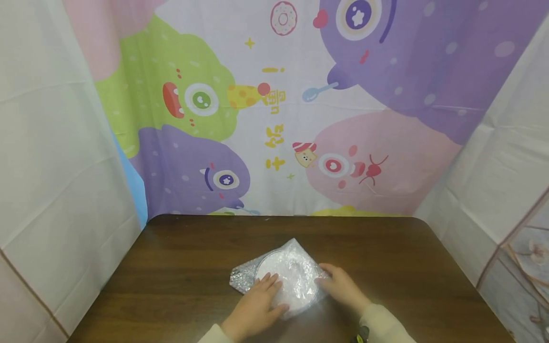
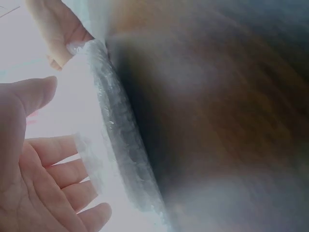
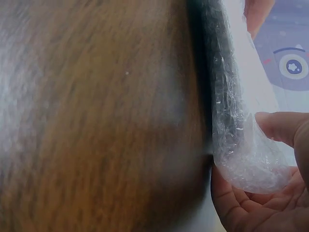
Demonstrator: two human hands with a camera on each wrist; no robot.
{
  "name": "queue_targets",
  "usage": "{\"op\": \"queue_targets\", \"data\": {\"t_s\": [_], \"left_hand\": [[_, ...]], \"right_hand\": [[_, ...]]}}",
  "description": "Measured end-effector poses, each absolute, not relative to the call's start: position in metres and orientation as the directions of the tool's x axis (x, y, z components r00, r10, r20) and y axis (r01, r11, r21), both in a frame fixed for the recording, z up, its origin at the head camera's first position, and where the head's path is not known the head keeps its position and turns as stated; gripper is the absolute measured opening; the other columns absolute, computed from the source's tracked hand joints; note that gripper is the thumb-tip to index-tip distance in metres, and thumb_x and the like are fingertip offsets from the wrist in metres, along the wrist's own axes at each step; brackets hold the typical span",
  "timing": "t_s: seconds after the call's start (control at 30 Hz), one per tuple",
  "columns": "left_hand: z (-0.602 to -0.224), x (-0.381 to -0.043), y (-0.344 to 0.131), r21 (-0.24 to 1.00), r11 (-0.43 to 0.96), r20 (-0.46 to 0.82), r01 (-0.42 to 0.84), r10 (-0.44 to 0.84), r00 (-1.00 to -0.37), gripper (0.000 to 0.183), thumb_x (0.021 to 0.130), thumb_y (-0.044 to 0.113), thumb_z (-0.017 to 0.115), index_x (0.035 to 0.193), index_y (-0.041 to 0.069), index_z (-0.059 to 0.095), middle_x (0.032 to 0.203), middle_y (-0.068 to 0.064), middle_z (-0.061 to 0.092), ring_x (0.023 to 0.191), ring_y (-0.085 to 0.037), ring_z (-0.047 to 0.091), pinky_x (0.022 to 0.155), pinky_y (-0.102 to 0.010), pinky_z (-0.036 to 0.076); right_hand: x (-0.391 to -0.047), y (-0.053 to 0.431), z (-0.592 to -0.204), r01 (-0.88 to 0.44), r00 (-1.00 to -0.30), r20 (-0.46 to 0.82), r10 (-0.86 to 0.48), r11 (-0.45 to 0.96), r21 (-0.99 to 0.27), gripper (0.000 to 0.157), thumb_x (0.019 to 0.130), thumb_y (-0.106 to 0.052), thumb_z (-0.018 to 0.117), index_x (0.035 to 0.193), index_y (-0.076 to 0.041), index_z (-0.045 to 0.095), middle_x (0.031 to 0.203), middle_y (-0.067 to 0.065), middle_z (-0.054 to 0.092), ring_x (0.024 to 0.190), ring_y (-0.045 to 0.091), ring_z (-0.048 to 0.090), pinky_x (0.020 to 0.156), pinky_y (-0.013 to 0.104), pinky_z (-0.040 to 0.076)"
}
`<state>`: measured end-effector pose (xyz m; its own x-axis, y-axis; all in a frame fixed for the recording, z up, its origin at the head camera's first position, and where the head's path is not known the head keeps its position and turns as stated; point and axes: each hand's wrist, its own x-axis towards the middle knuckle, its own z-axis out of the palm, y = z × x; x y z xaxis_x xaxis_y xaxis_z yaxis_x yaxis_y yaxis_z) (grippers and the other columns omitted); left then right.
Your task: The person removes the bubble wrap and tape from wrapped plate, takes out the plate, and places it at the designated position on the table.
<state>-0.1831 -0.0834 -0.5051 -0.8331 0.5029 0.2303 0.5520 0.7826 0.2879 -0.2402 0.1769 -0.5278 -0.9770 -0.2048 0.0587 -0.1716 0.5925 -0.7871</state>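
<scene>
A flat, round white thing (image 1: 293, 274) lies on the table inside clear bubble wrap (image 1: 243, 277); what kind of thing it is I cannot tell through the wrap. My left hand (image 1: 256, 306) rests on its near left part with fingers extended. In the left wrist view, the fingers of that left hand (image 2: 53, 188) are spread and loosely bent beside the wrapped edge. At the right side, my right hand (image 1: 343, 289) pinches a corner of the bubble wrap. The right wrist view shows the thumb above the wrap (image 3: 256, 166) and the other fingers beneath it.
The dark brown wooden table (image 1: 180, 257) has rounded far corners. Behind it hangs a curtain (image 1: 274, 195) with cartoon monsters, and pale cloth (image 1: 55, 157) borders the left and right sides. Something dark and yellow-green (image 1: 361, 334) shows by the right sleeve (image 1: 383, 324).
</scene>
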Motion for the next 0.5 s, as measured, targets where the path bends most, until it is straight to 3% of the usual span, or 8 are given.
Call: {"op": "queue_targets", "data": {"t_s": [0.27, 0.5], "left_hand": [[-0.501, -0.186, -0.071, 0.300, 0.772, 0.280, 0.561, 0.491, -0.825, 0.054, 0.091, 0.041, 0.065, 0.130, 0.004, 0.061, 0.138, -0.012, 0.059, 0.129, -0.033, 0.055, 0.105, -0.047, 0.048], [-0.500, -0.188, -0.054, 0.230, 0.761, 0.303, 0.607, 0.537, -0.788, 0.052, 0.088, 0.039, 0.068, 0.127, 0.006, 0.063, 0.133, -0.008, 0.063, 0.125, -0.026, 0.059, 0.103, -0.037, 0.050]], "right_hand": [[-0.239, 0.176, -0.528, -0.160, -0.979, 0.054, -0.197, 0.577, -0.801, 0.050, 0.086, -0.017, 0.070, 0.128, 0.007, 0.057, 0.124, 0.024, 0.065, 0.118, 0.040, 0.060, 0.103, 0.056, 0.046], [-0.239, 0.175, -0.528, -0.187, -0.976, 0.083, -0.200, 0.583, -0.790, 0.048, 0.085, -0.017, 0.072, 0.126, 0.005, 0.060, 0.120, 0.021, 0.068, 0.112, 0.036, 0.064, 0.099, 0.052, 0.050]]}}
